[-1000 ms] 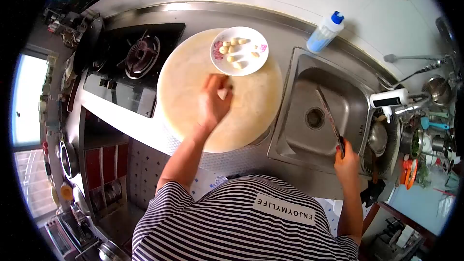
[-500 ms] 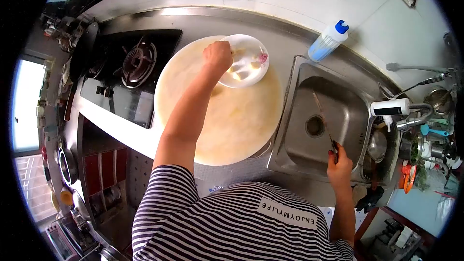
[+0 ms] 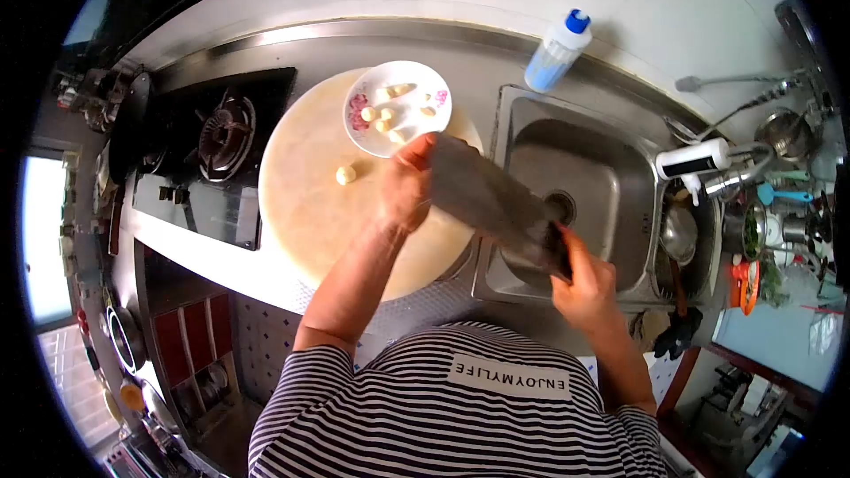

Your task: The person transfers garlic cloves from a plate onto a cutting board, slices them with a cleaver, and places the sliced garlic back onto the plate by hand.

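My right hand [image 3: 586,288] is closed around the dark handle of a cleaver [image 3: 496,199], whose broad grey blade is turned face up between my hands. At the blade's far end is my left hand [image 3: 405,186], its fingers curled against it and partly hidden. Below the blade lies a round, cream-coloured chopping board [image 3: 310,204]. One peeled garlic clove [image 3: 345,175] rests on the board, left of my left hand. A white plate [image 3: 403,71] with pink flower patterns sits at the board's far edge and holds several more cloves.
A steel sink [image 3: 611,186] adjoins the board on the right, with a white tap [image 3: 695,159] beyond it. Behind the sink stands a blue-capped bottle [image 3: 556,53]. To the left is a black gas hob [image 3: 232,137]. Utensils and bowls crowd the far right.
My left hand has left the plate and come to the cleaver's end. The cleaver has risen from over the sink and swung left, its flat side now showing. One clove now shows on the board.
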Demonstrator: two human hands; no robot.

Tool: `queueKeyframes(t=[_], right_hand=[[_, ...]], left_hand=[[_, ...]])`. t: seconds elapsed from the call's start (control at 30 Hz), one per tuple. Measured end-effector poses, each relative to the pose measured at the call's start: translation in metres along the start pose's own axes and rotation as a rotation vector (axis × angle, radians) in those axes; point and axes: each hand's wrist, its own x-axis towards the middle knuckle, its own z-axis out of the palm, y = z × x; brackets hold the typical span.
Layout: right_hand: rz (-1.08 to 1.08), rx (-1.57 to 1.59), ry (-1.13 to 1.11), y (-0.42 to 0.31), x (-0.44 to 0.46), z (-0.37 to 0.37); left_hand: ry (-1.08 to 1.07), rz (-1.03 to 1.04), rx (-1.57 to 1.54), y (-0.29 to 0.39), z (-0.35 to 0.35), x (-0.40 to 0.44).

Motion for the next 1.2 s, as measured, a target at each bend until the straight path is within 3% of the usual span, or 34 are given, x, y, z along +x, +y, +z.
queueKeyframes(t=[0.03, 0.07, 0.2, 0.3, 0.37, 0.6, 0.8, 0.9, 1.0, 1.1, 1.2], right_hand=[[-0.146, -0.035, 0.055, -0.007, 0.003, -0.001], [-0.134, -0.043, 0.053, -0.012, 0.007, -0.002], [-0.264, -0.06, 0.045, -0.024, 0.002, -0.008], [-0.286, -0.095, 0.039, -0.028, -0.002, -0.01], [-0.288, -0.103, 0.034, -0.03, -0.005, -0.015], [-0.294, -0.093, 0.09, -0.032, -0.013, -0.016], [-0.295, -0.085, 0.065, -0.035, -0.015, -0.021], [-0.315, -0.089, 0.057, -0.036, -0.015, -0.023], [-0.304, -0.106, 0.037, -0.035, -0.016, -0.025], [-0.308, -0.176, 0.015, -0.034, -0.016, -0.026], [-0.306, -0.187, 0.018, -0.034, -0.017, -0.026]], left_hand=[[-0.03, -0.143, -0.34, -0.006, 0.008, -0.006], [-0.189, -0.125, -0.112, -0.007, 0.013, -0.017], [-0.172, -0.086, -0.095, -0.008, 0.045, -0.047], [-0.209, -0.205, -0.218, -0.005, 0.047, -0.058], [-0.177, -0.065, -0.032, -0.018, 0.04, -0.06], [-0.157, -0.093, -0.011, -0.023, 0.044, -0.07], [-0.221, -0.036, 0.019, -0.011, 0.057, -0.08], [-0.338, 0.11, 0.116, -0.013, 0.056, -0.081], [-0.347, 0.132, 0.042, -0.026, 0.049, -0.078], [-0.252, 0.009, 0.009, -0.024, 0.051, -0.081], [-0.385, 0.08, -0.124, -0.019, 0.056, -0.084]])
